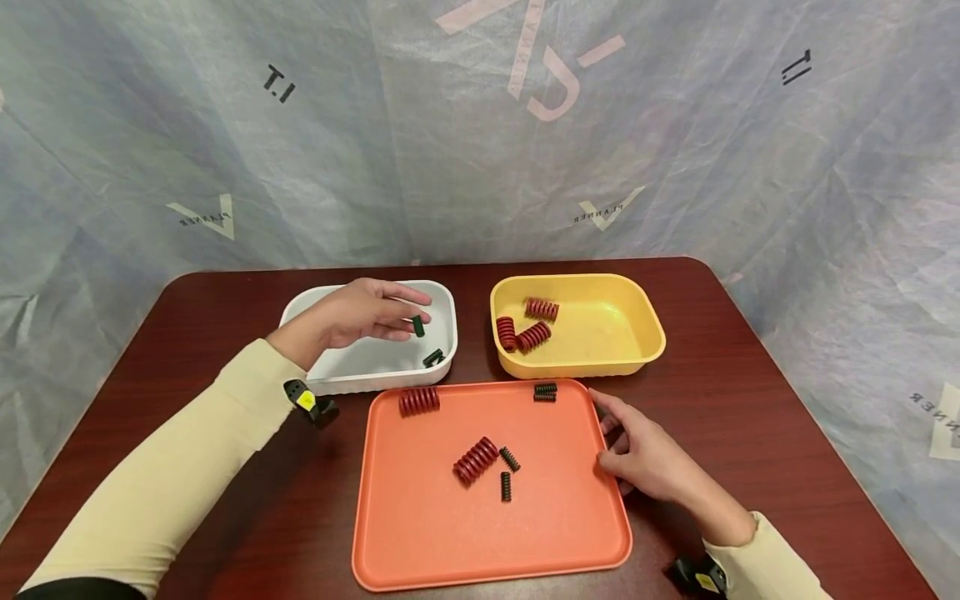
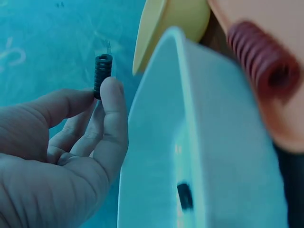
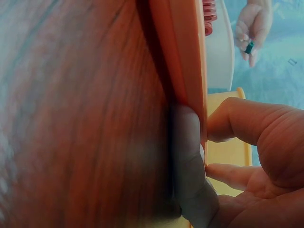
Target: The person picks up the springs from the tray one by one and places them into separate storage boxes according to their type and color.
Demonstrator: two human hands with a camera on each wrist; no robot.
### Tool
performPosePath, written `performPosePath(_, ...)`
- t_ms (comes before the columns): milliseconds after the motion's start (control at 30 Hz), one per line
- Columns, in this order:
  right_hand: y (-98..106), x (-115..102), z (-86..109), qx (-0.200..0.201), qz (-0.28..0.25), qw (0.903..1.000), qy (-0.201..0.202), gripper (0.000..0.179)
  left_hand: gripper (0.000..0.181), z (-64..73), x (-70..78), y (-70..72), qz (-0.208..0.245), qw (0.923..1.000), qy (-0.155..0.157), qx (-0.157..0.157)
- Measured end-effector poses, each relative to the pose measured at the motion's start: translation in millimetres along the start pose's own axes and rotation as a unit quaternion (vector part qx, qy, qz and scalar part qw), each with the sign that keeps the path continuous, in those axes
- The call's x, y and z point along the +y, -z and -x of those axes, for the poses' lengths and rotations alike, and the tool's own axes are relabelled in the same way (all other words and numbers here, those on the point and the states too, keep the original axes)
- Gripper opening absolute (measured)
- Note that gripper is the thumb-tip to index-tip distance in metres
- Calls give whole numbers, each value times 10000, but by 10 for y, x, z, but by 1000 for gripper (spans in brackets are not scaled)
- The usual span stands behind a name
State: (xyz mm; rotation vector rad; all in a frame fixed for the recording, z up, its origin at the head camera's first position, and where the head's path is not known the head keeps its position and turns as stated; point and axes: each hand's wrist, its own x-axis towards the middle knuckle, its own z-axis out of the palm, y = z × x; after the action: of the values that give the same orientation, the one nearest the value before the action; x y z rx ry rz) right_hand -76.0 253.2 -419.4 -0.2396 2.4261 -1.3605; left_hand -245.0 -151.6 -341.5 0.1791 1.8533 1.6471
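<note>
Thumb and fingers of the left grip (image 1: 363,315) pinch a dark green spring (image 1: 418,326) above the white bin (image 1: 375,382), where similar springs (image 1: 432,358) lie; placing it there seems the step in hand, calling next for lowering and releasing. Mixed springs (image 1: 476,461) lie on the orange tray (image 1: 420,533); red springs (image 1: 534,336) sit in the yellow bin (image 1: 607,333). The right grip (image 1: 645,454) clamps the tray's rim. Mirrored backdrop lettering (image 1: 206,220) reads "PLANNER".

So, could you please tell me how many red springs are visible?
5: three red coil springs in the yellow rectangular plastic bin, one near the far left corner of the orange rectangular plastic tray, one around its middle. None looks hidden.
</note>
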Motion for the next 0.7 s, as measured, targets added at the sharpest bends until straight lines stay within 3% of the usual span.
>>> performPosePath(167, -6, -12, 2, 23, -3, 10000, -37, 86, 42, -35, -6, 210, -151, 9993, 302, 187)
performPosePath(467, -2, -9, -1, 12, 40, 10000, -41, 85, 47, -167, 21, 475, -588, 9940, 918, 35)
performPosePath(700, 2, -17, -3, 43, 94, 9999, -45, 85, 47, -215, -48, 640, -727, 9907, 1149, 10)
